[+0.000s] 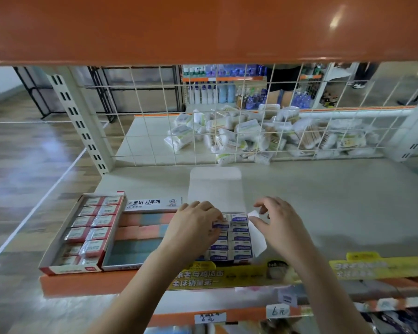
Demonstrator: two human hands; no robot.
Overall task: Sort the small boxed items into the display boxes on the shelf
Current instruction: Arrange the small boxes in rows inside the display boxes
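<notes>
Three display boxes stand side by side at the shelf's front left. The right one, a white display box (215, 189) with its lid flap raised, holds rows of small white-and-blue boxed items (240, 239). My left hand (193, 227) reaches into its far left corner, and its curled fingers pinch one small blue-and-white box (220, 224). Over the box's right edge hovers my right hand (279, 225), fingers loosely spread and holding nothing, next to a white side flap (257, 233). The middle box (135, 239) holds pink and blue items. The red-and-white display box (58, 251) holds red-labelled items.
The grey shelf surface (323, 201) stretches to the right of the boxes. A wire grid back panel (203, 121) stands behind, with a heap of cotton-swab packs (263, 133) on the shelf beyond it. An orange shelf (203, 27) hangs overhead. Yellow price strips (227, 273) line the front edge.
</notes>
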